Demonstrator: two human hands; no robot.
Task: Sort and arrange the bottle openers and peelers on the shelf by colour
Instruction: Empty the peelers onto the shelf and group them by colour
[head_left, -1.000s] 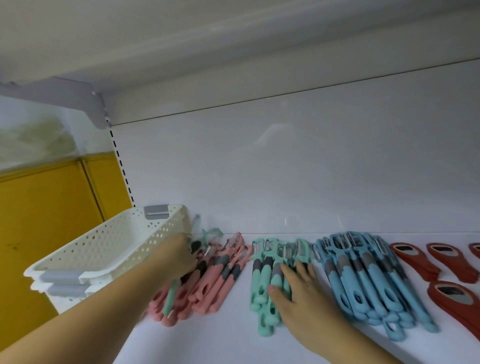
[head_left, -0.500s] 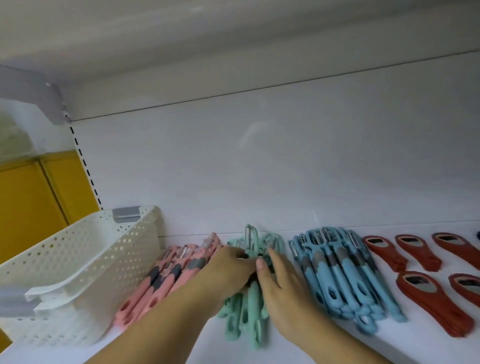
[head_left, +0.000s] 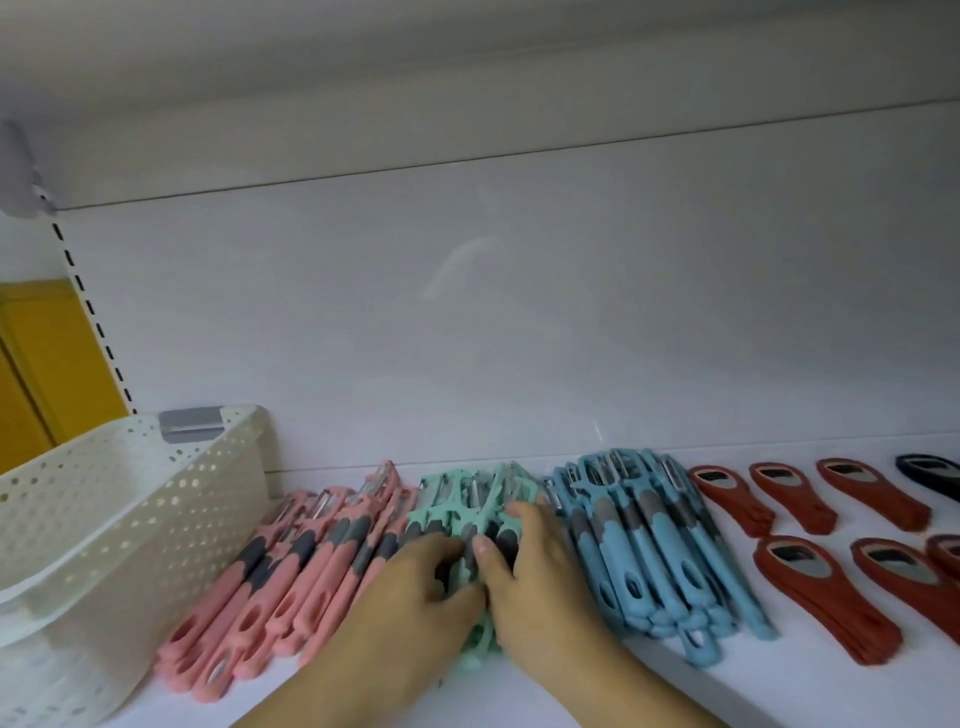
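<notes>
Peelers lie in colour groups on the white shelf (head_left: 779, 691): a pink pile (head_left: 306, 566) at left, a mint-green pile (head_left: 462, 499) in the middle, a blue pile (head_left: 649, 540) to its right. Red bottle openers (head_left: 810, 587) lie further right, and a dark one (head_left: 930, 475) shows at the far right edge. My left hand (head_left: 415, 592) and my right hand (head_left: 535, 566) rest on the mint-green pile from either side, fingers laid over the handles and pressing them together. Much of the green pile is hidden under my hands.
A white perforated basket (head_left: 104, 519) with grey handle clips stands at the left end of the shelf, close to the pink pile. The white back panel rises behind the piles. A yellow surface (head_left: 47, 364) shows beyond the shelf upright at left.
My left hand left the pink pile and came to the green pile beside my right hand. Both hands now press the green peelers closer together. The view has shifted right.
</notes>
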